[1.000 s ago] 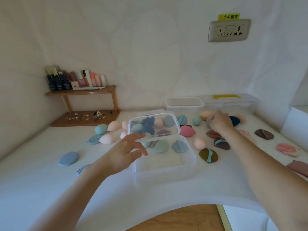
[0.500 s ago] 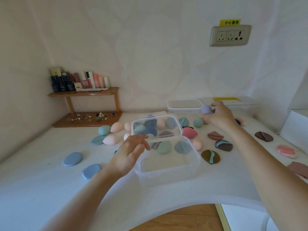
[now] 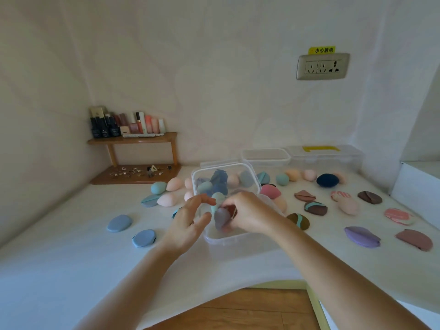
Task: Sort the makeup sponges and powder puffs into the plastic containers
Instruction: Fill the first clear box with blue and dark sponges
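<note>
A clear plastic container stands in the middle of the table with its lid tilted up behind it. My right hand holds a lilac makeup sponge over the container's opening. My left hand is at the container's left edge with its fingers spread, near a small teal sponge. Many egg-shaped sponges such as a teal one and flat powder puffs such as a blue one lie around on the white table.
Two more clear containers stand at the back by the wall. A wooden shelf with cosmetics bottles is at the back left. Puffs, among them a purple puff and a brown puff, lie on the right. A white box stands at far right.
My right hand picked a lilac sponge from the back right of the table and brought it to the open container. My left hand stayed by the container's left side.
</note>
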Demonstrator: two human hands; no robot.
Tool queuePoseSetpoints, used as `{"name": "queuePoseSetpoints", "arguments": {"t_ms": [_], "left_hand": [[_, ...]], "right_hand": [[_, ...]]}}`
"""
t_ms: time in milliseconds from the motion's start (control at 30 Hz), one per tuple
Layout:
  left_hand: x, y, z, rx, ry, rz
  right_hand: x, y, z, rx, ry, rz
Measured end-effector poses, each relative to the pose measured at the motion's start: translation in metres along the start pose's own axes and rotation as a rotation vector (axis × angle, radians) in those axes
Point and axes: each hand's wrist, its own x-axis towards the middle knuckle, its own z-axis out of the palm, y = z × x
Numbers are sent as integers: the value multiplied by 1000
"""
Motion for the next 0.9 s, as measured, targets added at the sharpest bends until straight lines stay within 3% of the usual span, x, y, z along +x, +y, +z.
{"name": "queuePoseSetpoints", "arguments": {"t_ms": [400, 667, 800, 900], "left_hand": [[-2, 0, 1, -77, 44, -5], [-2, -2, -1, 10, -12, 58], [-2, -3, -4, 57, -49, 84], [-3, 2, -4, 73, -69, 107]], "right_hand": [[29, -26, 26, -97, -2, 85], [22, -11, 21, 80, -60, 18], [15, 0, 2, 107, -181, -33], [15, 13, -6, 306, -266, -75]]}}
